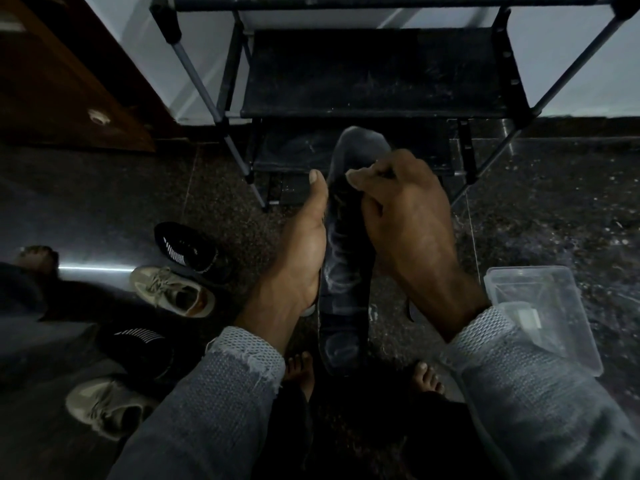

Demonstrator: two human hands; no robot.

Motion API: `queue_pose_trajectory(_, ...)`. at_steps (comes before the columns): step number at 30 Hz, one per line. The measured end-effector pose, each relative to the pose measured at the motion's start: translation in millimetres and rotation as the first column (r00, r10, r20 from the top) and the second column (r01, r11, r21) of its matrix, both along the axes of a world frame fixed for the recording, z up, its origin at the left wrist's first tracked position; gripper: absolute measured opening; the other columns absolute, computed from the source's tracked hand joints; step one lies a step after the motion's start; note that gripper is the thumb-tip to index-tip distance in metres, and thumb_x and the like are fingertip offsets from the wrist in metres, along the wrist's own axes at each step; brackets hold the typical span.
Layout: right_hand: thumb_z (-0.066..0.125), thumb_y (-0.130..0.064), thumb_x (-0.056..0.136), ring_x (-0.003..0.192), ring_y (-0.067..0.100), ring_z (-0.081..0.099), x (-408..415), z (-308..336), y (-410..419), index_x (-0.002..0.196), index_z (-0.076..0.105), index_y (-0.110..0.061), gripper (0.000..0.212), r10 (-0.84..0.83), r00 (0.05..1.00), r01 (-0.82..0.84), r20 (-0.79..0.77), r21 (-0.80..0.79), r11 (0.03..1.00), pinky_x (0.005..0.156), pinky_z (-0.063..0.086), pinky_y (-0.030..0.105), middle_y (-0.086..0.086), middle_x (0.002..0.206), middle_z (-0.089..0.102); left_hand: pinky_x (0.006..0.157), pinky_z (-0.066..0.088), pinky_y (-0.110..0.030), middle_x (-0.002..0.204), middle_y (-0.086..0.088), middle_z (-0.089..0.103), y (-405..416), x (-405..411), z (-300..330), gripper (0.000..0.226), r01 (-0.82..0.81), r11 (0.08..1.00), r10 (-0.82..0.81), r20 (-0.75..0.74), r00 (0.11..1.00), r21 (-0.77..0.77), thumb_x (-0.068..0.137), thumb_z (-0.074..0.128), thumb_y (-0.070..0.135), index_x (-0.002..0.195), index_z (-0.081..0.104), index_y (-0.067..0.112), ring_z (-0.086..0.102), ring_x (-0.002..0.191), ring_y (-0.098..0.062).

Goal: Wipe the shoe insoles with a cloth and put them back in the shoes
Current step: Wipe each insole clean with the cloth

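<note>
My left hand (304, 244) grips the dark insole (343, 271) held centrally above the floor; my right hand (405, 216) pinches what is probably the cloth against its far half. Recommend firm, full-length strokes.

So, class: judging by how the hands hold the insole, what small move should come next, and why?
Probably draw the right hand down the dark insole toward its heel: the left hand steadies one edge, the right grips near the toe, and pale smears remain lower down.
</note>
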State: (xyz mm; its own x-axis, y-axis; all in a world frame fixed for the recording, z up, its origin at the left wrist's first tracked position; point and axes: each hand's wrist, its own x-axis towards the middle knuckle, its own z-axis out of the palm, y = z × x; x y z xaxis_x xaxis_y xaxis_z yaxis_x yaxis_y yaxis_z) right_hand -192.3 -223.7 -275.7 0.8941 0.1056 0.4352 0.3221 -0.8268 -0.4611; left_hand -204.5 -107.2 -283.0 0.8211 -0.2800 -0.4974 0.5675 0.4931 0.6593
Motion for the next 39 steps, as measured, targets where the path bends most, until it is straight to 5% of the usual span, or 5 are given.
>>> queue_pose_trajectory(18,0.046,-0.022,0.09,0.08,0.032,0.059,-9.3,5.4,15.5,0.098,0.073,-0.006,0.033,0.11,0.993,-0.109,0.037,-0.027,0.994,0.065,0.052,0.043,0.012,0.093,0.063,0.079,0.058,-0.033,0.106,-0.011,0.073,2.9,0.7,1.7,0.059,-0.007,1.0,0.006,0.031,0.999,0.004,0.1,0.028,0.057,0.113,0.066,0.014,0.071,0.1,-0.023)
queue_pose_trajectory(23,0.041,-0.024,0.091,0.084,0.036,0.061,0.9,-0.8,-3.0,0.097,0.074,-0.006,0.038,0.006,1.0,-0.007,0.021,0.011,1.0,0.068,0.053,0.047,0.015,0.094,0.063,0.087,0.054,-0.036,0.104,-0.009,0.073,0.9,2.2,-3.1,0.061,0.004,1.0,-0.004,0.023,1.0,-0.004,0.099,0.029,0.059,0.107,0.07,0.015,0.07,0.098,-0.022)
queue_pose_trajectory(31,0.053,-0.017,0.09,0.078,0.032,0.058,-9.6,2.0,15.0,0.095,0.073,-0.005,0.023,0.123,0.992,-0.122,0.041,-0.025,0.992,0.063,0.051,0.043,0.011,0.091,0.063,0.076,0.059,-0.033,0.106,-0.011,0.074,4.8,1.8,2.8,0.061,-0.017,0.998,0.014,0.059,0.998,0.055,0.099,0.027,0.059,0.113,0.066,0.015,0.071,0.099,-0.022)
queue_pose_trajectory(36,0.048,-0.018,0.093,0.088,0.031,0.061,1.8,-2.8,-4.2,0.103,0.074,-0.008,0.03,0.03,1.0,-0.03,0.005,0.058,0.998,0.072,0.054,0.044,0.012,0.097,0.063,0.087,0.056,-0.034,0.109,-0.007,0.073,2.9,2.8,-0.6,0.061,0.003,0.998,-0.007,0.059,0.998,0.068,0.099,0.024,0.059,0.118,0.064,0.018,0.069,0.104,-0.021)
queue_pose_trajectory(39,0.062,-0.014,0.091,0.084,0.013,0.06,7.1,0.8,-15.4,0.104,0.074,-0.012,0.017,-0.013,0.996,0.04,-0.09,0.298,0.954,0.074,0.052,0.02,0.002,0.095,0.06,0.107,0.044,-0.045,0.125,-0.01,0.067,5.4,6.8,-3.5,0.068,0.005,0.997,-0.011,0.069,0.998,0.079,0.096,0.026,0.066,0.127,0.061,0.016,0.06,0.12,-0.026)
